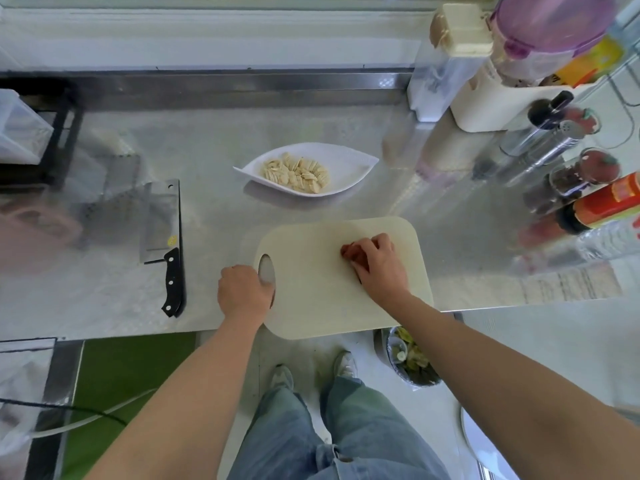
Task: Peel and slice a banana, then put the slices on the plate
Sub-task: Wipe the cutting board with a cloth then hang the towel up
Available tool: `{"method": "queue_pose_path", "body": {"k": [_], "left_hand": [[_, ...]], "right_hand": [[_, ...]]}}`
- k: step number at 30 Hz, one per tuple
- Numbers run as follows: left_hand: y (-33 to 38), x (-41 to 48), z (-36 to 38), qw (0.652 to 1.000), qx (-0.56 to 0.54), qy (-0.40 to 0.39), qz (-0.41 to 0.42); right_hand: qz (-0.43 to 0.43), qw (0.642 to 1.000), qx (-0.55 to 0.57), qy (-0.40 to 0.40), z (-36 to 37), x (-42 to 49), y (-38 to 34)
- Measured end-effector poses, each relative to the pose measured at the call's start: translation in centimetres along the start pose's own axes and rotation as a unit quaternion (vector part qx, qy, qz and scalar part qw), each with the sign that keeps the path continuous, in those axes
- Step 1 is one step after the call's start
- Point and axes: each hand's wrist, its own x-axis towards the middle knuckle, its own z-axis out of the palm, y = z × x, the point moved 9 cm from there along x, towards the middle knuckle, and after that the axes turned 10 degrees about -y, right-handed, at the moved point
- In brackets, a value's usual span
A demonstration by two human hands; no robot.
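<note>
Gripping cutting board point(311, 303) at its left edge: left hand point(242, 292); right hand point(377, 265) curled atop, hold unclear; banana slices point(298, 173) on far plate point(349, 161).

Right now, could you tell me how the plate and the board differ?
The plate is white and leaf-shaped with pointed ends; the board is cream, a rounded rectangle with an oval hole. The plate holds the banana slices; the board bears none, only the right hand curled over a reddish thing. The left hand grips the board's edge; nothing touches the plate. Both lie flat on the metal counter.
</note>
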Motion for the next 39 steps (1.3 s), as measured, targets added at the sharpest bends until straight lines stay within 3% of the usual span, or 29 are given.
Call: {"method": "queue_pose_path", "body": {"k": [2, 4, 6, 8, 17, 20, 22, 27, 30, 33, 39], "left_hand": [[-0.4, 0.1, 0.0, 0.998, -0.061, -0.009, 0.011], [-0.9, 0.1, 0.1, 0.977, -0.212, -0.03, 0.009], [-1.4, -0.2, 0.5, 0.903, -0.426, -0.056, -0.01], [-1.6, -0.9, 0.6, 0.845, -0.53, -0.076, -0.009], [-9.9, -3.8, -5.9, 0.808, -0.579, 0.1, 0.037], [-15.1, -4.9, -6.4, 0.795, -0.585, 0.159, -0.009], [-18.2, -5.3, -6.1, 0.754, -0.626, 0.193, -0.051], [-21.8, -5.8, -4.9, 0.582, -0.771, 0.236, -0.102], [-22.6, -5.2, -4.4, 0.519, -0.815, 0.233, -0.108], [-23.0, -4.4, -4.4, 0.494, -0.83, 0.234, -0.108], [-22.7, -2.5, -4.4, 0.495, -0.834, 0.201, -0.136]], "right_hand": [[-0.009, 0.999, 0.028, 0.016, -0.5, -0.3, -0.2], [-0.012, 0.999, 0.047, 0.024, -0.9, -0.3, -0.6], [-0.001, 0.998, 0.065, 0.027, -1.2, -0.1, -0.9], [0.0, 0.997, 0.068, 0.026, -1.4, -0.2, -1.6], [0.014, 0.972, 0.202, 0.118, -3.7, -1.6, -6.1], [0.022, 0.962, 0.25, 0.111, -2.9, -1.3, -8.5], [0.009, 0.963, 0.253, 0.09, -1.8, -1.1, -10.6], [-0.024, 0.968, 0.247, 0.029, 1.9, -1.1, -14.5], [-0.029, 0.971, 0.238, 0.008, 3.3, -1.3, -15.6], [-0.025, 0.971, 0.238, -0.008, 4.4, -1.2, -15.9], [0.006, 0.976, 0.218, -0.008, 6.0, -0.5, -14.9]]}}
